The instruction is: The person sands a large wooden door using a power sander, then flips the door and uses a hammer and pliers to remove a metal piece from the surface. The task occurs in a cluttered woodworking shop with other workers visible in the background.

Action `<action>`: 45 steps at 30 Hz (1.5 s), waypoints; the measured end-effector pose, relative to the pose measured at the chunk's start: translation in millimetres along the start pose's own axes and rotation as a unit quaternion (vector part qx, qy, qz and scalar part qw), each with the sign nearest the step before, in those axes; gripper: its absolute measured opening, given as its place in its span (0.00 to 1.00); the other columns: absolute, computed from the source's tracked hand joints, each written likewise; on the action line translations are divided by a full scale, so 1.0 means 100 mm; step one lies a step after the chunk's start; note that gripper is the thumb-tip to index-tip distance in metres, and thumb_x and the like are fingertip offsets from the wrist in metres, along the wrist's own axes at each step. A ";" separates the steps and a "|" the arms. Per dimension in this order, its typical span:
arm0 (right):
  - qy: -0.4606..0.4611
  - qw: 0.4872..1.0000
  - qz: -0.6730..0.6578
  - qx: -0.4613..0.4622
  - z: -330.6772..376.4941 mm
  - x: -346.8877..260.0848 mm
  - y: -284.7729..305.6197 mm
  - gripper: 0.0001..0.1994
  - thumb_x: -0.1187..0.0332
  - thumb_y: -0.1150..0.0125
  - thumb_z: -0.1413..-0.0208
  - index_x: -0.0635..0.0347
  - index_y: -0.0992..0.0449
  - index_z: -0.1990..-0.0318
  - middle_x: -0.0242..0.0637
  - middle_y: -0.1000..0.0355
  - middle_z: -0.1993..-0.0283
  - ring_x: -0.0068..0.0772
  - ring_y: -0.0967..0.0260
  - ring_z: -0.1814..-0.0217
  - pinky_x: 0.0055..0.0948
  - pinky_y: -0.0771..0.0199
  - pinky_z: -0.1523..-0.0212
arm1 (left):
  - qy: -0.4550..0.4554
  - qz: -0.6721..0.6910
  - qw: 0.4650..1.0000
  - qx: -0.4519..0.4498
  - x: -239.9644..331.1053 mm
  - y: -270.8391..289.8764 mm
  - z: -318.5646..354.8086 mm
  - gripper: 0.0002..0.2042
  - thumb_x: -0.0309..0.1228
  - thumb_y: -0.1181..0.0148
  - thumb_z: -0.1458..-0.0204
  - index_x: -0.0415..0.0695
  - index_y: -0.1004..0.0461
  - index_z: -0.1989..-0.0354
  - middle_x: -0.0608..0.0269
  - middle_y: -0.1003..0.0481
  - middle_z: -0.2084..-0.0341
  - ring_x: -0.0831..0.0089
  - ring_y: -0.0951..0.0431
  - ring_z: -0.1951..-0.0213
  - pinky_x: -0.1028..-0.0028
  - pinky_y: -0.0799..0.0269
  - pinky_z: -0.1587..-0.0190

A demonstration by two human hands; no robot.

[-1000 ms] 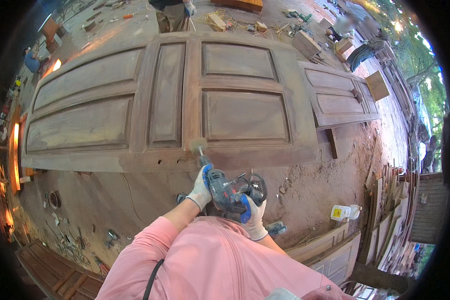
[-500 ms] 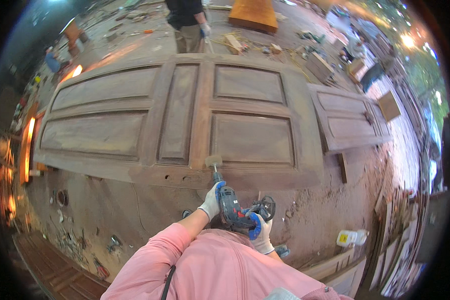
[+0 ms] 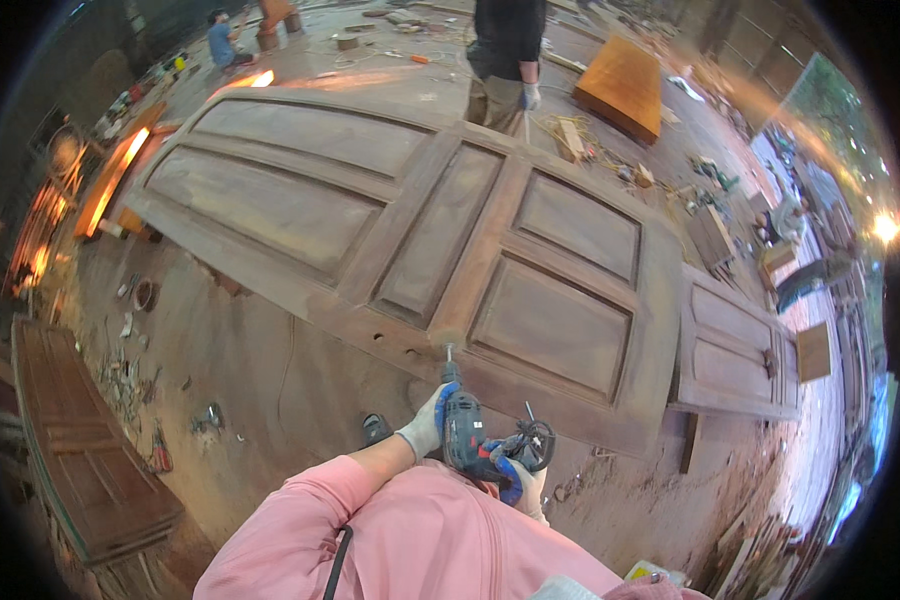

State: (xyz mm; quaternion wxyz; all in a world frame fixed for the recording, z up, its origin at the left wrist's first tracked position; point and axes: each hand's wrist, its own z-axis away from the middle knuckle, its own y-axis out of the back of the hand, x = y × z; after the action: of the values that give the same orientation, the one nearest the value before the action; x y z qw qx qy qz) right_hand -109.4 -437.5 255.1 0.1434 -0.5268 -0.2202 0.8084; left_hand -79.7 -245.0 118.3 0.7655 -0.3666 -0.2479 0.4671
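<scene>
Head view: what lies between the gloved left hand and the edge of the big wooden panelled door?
Only the nose and bit of the blue power drill held by the left hand; its tip meets the large wooden panelled door.

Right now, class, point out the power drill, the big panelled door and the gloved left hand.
power drill (image 3: 462, 432): head view, on its blue-grey body.
panelled door (image 3: 440, 235): head view, on a centre panel.
left hand (image 3: 425, 430): head view, on the glove's back.

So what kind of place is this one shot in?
Likely a woodworking yard: large brown panelled wooden doors lie flat, the gloved hands hold a blue power drill, and timber offcuts litter the ground.
</scene>
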 end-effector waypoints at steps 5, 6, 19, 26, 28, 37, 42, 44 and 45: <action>-0.098 0.993 -0.014 -0.066 -0.11 0.16 -0.03 0.11 0.80 0.38 0.51 0.67 0.25 0.58 0.42 0.24 0.57 0.38 0.26 0.50 0.36 0.28 0.45 | -0.039 0.036 0.998 0.039 0.21 0.24 0.52 0.19 0.47 0.49 0.39 0.43 0.21 0.62 0.56 0.18 0.67 0.60 0.19 0.65 0.59 0.22 0.53; -0.107 0.990 -0.008 -0.095 -0.14 0.19 -0.08 0.12 0.80 0.38 0.51 0.67 0.25 0.57 0.42 0.24 0.57 0.38 0.26 0.50 0.36 0.28 0.45 | -0.061 0.050 0.996 0.032 0.27 0.25 0.64 0.19 0.47 0.49 0.39 0.43 0.21 0.62 0.56 0.18 0.67 0.59 0.19 0.65 0.59 0.22 0.53; -0.186 0.948 0.146 -0.211 -0.28 0.84 -1.75 0.13 0.76 0.39 0.46 0.65 0.25 0.53 0.35 0.23 0.59 0.26 0.26 0.57 0.28 0.24 0.53 | -0.155 0.144 0.976 0.044 1.15 1.21 1.59 0.20 0.52 0.49 0.39 0.48 0.21 0.61 0.58 0.19 0.64 0.55 0.20 0.61 0.56 0.24 0.50; -0.169 0.981 0.093 -0.035 0.02 2.00 -2.67 0.18 0.80 0.40 0.45 0.64 0.29 0.46 0.38 0.23 0.55 0.28 0.24 0.57 0.29 0.21 0.56 | -0.125 -0.026 0.990 0.057 2.01 2.29 2.35 0.21 0.50 0.49 0.38 0.48 0.27 0.46 0.59 0.23 0.54 0.59 0.22 0.58 0.57 0.24 0.51; -0.151 0.986 0.076 0.004 0.06 2.30 -2.71 0.16 0.81 0.42 0.44 0.63 0.29 0.48 0.40 0.24 0.56 0.34 0.23 0.59 0.36 0.19 0.57 | -0.151 -0.082 0.965 0.196 2.44 2.32 2.66 0.25 0.43 0.43 0.39 0.43 0.35 0.38 0.58 0.29 0.43 0.59 0.26 0.45 0.65 0.31 0.41; -0.108 0.920 -0.116 0.358 0.45 2.75 -2.74 0.12 0.81 0.41 0.54 0.55 0.29 0.61 0.38 0.25 0.66 0.40 0.24 0.62 0.44 0.20 0.58 | -0.347 -0.793 0.468 0.179 4.07 1.77 2.24 0.40 0.49 0.40 0.44 0.47 0.51 0.26 0.40 0.52 0.28 0.39 0.54 0.28 0.49 0.61 0.27; -0.056 0.886 -0.146 0.437 1.03 3.38 -1.63 0.06 0.76 0.38 0.57 0.53 0.24 0.71 0.34 0.24 0.67 0.37 0.26 0.64 0.34 0.25 0.57 | -0.262 -0.919 0.264 0.129 4.51 1.34 1.37 0.43 0.57 0.47 0.44 0.51 0.54 0.25 0.48 0.59 0.25 0.41 0.64 0.25 0.42 0.72 0.28; -0.008 0.887 0.051 0.458 1.26 3.56 -1.72 0.04 0.74 0.40 0.53 0.51 0.27 0.73 0.32 0.28 0.70 0.34 0.28 0.65 0.36 0.26 0.59 | -0.185 -0.942 0.242 0.141 4.58 1.34 1.20 0.44 0.60 0.50 0.44 0.52 0.56 0.24 0.52 0.62 0.24 0.43 0.68 0.25 0.39 0.75 0.29; 0.003 0.877 0.064 0.476 1.40 3.68 -1.74 0.04 0.73 0.41 0.52 0.50 0.27 0.73 0.32 0.29 0.70 0.34 0.28 0.65 0.37 0.27 0.59 | -0.149 -0.950 0.226 0.157 4.53 1.27 1.20 0.46 0.64 0.53 0.45 0.54 0.59 0.23 0.54 0.64 0.24 0.45 0.71 0.24 0.37 0.79 0.30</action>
State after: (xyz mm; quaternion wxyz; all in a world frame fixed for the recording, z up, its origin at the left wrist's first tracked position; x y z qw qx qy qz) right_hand -386.4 -146.1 101.9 0.3256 -0.4103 0.2255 0.8215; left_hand -34.5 238.8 107.4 0.6372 0.3422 -0.4451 -0.5280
